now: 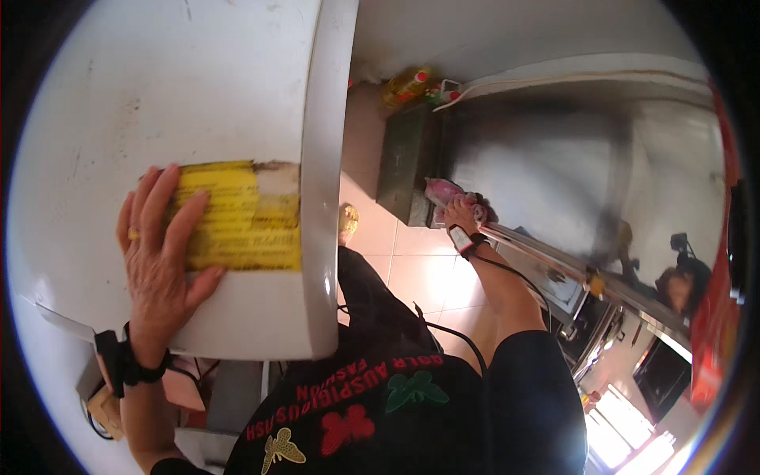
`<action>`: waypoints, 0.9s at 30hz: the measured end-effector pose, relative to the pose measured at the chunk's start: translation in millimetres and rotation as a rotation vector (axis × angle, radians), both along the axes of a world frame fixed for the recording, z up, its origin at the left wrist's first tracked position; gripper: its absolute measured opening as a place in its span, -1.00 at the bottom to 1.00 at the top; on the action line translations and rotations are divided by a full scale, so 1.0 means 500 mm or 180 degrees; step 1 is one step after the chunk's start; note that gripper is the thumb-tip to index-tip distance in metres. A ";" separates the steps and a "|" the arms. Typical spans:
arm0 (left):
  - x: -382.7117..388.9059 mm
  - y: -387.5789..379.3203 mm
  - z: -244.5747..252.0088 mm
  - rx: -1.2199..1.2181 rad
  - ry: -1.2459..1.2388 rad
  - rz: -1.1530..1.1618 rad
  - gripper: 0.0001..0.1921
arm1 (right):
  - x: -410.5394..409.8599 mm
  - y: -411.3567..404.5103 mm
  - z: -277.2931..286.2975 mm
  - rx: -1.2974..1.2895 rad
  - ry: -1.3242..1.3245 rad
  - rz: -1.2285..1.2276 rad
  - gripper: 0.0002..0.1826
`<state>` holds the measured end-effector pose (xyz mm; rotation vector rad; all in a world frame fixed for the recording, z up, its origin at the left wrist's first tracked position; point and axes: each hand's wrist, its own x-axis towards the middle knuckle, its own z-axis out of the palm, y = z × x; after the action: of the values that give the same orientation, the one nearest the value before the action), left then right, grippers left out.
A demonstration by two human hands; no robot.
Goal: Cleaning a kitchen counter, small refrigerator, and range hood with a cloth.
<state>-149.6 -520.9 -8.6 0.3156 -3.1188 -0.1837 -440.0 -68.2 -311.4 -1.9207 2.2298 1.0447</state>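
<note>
My left hand (160, 243) rests flat, fingers spread, on the top of a white appliance (249, 314). Under and beside its fingers is a worn yellow label (237, 219) bearing writing, partly torn at its upper right. My right hand (461, 215) reaches out to the right and grips a crumpled pink cloth (444, 191). The cloth lies at the near left corner of a shiny stainless steel surface (528, 172). My fingertips are partly hidden in its folds.
A dark green metal box (404, 160) adjoins the steel surface's left end. Behind it stand an oil bottle (407, 88) and another bottle with a red cap. Pale floor tiles (368, 267) show between the appliance and the steel surface. A red object (712, 332) borders the right side.
</note>
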 end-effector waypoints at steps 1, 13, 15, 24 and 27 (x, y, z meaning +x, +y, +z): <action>0.001 0.003 0.001 0.0057 0.0020 0.0034 -0.40 | -0.003 0.018 0.010 -0.0094 -0.0014 -0.0095 -0.70; 0.016 -0.004 -0.034 0.0190 0.1048 -0.0273 -0.44 | 0.074 0.017 0.764 -0.0788 0.1550 -0.0700 -0.67; 0.022 -0.008 -0.034 0.0096 0.1052 -0.0257 -0.43 | 0.078 -0.016 0.859 -0.1333 0.1847 -0.0686 -0.71; 0.021 -0.006 -0.036 0.0001 0.1034 -0.0236 -0.42 | 0.014 -0.039 0.856 -0.1437 0.2239 -0.1278 -0.83; 0.028 -0.006 -0.033 0.0041 0.1050 -0.0258 -0.41 | 0.036 -0.061 0.761 -0.1002 0.1835 -0.1567 -0.81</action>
<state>-135.5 -523.9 -25.2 0.1410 -2.8059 -0.2299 -421.8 -98.6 69.1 -1.0927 3.1089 1.3356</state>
